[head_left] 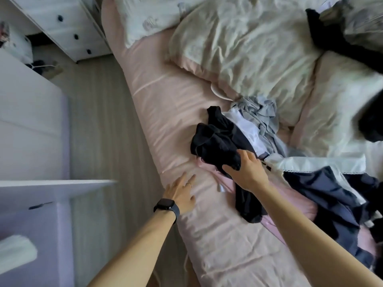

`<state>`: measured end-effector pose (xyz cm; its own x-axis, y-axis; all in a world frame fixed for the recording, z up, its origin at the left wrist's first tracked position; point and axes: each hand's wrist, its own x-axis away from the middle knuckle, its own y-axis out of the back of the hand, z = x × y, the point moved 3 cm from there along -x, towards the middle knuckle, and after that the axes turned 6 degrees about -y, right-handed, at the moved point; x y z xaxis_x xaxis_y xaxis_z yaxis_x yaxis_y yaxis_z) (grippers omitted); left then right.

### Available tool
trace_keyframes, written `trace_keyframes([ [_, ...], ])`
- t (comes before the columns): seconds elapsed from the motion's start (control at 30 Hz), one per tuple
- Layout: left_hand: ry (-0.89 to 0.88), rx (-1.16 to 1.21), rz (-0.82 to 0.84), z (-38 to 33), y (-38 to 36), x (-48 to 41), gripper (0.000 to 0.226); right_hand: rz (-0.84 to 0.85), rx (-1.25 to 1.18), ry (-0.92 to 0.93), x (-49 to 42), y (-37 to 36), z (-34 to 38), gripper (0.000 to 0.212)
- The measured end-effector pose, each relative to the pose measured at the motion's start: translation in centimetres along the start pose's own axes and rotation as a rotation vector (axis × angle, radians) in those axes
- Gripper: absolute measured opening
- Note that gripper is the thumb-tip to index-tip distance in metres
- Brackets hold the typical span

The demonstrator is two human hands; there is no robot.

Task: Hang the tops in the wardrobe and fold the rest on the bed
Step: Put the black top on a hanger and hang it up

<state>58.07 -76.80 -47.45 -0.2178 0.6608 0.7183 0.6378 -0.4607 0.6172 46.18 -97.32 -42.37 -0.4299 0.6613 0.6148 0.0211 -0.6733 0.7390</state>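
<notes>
**Head view, looking down on bed [165,104] w/ pink sheet.**

- **R hand [247,172]:** grip clamped on black garment [215,139]. Thumb sits on one side of fabric edge, fingers [250,157] curl over the other.
- **Black garment:** lies crumpled on sheet at near-left end of clothes pile, mid-bed. Part of it trails toward viewer beneath R forearm.
- **L hand [182,192]:** grip apart, fingers straight & spread, palm flat on sheet near bed edge, holding nothing. It is just left of R hand and not touching pile. Dark watch [165,206] on L wrist; ring [191,184] on one finger.
- **Pile (items overlapping):**
  - grey garment [263,112] at far end
  - white garment [248,127] between grey & black
  - pink garment [224,182] under black one
  - navy garment [323,195] & white trimmed piece [315,164] to right
- **Beyond pile:** cream duvet [248,44] bunched toward head of bed. Black item [323,40] on it at far right; kind cannot be told.
- **Left of bed:** floor [107,121], white drawer unit [68,27] w/ dark knobs, and white cabinet [31,121] nearer viewer.
</notes>
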Motion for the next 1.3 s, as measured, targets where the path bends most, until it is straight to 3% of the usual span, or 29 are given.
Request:
trace_keyframes([
  [0.13,0.01,0.05,0.102,0.0,-3.0,-1.0,0.076,-0.027,0.089,0.014,-2.6,-2.6,-0.7,0.049],
  [0.33,0.038,0.114,0.073,0.1,-0.5,1.9,0.067,-0.122,-0.166,0.121,0.4,0.0,0.2,0.018],
  [0.67,-0.075,0.281,-0.431,0.0,15.0,19.4,0.055,-0.175,-0.338,0.468,18.4,14.7,11.2,0.014],
  [0.9,-0.246,0.523,-0.658,0.1,21.5,34.3,0.088,-0.038,-0.494,0.651,33.4,19.9,19.4,0.006],
  [0.97,-0.277,0.479,-0.701,1.3,22.2,38.2,0.091,0.012,-0.511,0.711,36.4,19.4,21.5,0.006],
  [1.07,-0.259,0.365,-0.741,4.3,21.5,43.8,0.048,0.113,-0.625,0.774,39.9,17.8,24.7,0.007],
  [1.17,-0.192,0.463,-0.803,8.1,19.8,48.1,0.015,0.144,-0.675,0.738,40.3,15.8,27.3,0.014],
  [1.2,-0.155,0.507,-0.845,9.7,19.2,50.1,0.01,0.103,-0.62,0.733,40.2,14.7,28.5,0.017],
  [1.3,-0.036,0.528,-0.962,13.4,18.4,54.0,0.034,-0.051,-0.43,0.737,40.1,11.4,31.1,0.013],
])
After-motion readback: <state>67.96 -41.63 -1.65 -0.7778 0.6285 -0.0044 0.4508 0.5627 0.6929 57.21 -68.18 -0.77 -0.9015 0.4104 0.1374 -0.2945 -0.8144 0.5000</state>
